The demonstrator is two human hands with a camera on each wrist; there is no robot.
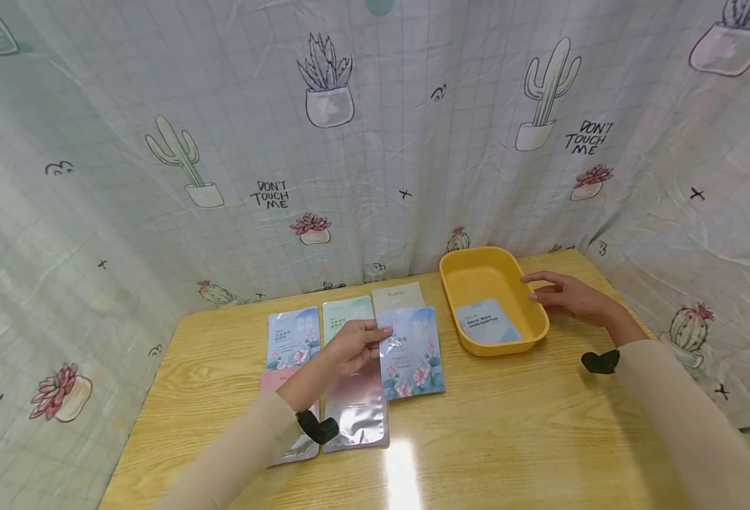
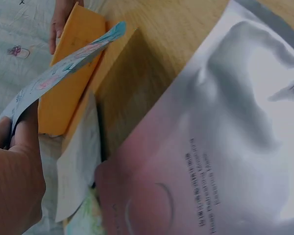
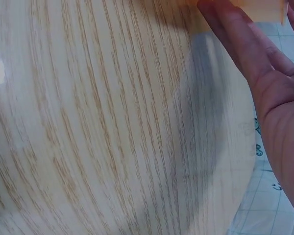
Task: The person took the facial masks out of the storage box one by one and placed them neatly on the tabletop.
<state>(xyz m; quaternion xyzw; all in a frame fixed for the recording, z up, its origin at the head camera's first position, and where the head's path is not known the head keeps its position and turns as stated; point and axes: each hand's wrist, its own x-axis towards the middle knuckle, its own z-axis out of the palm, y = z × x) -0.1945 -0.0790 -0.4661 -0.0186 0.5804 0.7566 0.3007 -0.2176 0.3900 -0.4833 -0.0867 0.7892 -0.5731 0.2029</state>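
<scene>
My left hand [image 1: 354, 347] pinches a blue flat sachet with pink lotus flowers [image 1: 413, 358] by its left edge, thumb on top. In the left wrist view the sachet [image 2: 63, 68] is seen nearly edge-on, raised off the table. At the right, my right hand [image 1: 569, 296] grips the rim of a yellow plastic tray [image 1: 535, 334], with some fingers hidden from the head view. Inside the tray lies a pale blue packet with dark print [image 1: 488, 322]. The right wrist view shows those fingers [image 3: 247, 44] against the tray wall.
Beside the left hand lie a blue floral sachet [image 1: 293, 336], a green sachet [image 1: 347, 312], a whitish sachet [image 1: 396, 294] and two pink-and-silver sachets [image 1: 357, 418], one mostly behind the left forearm. A cactus-print curtain [image 1: 381, 156] hangs around the wooden table [image 1: 508, 439].
</scene>
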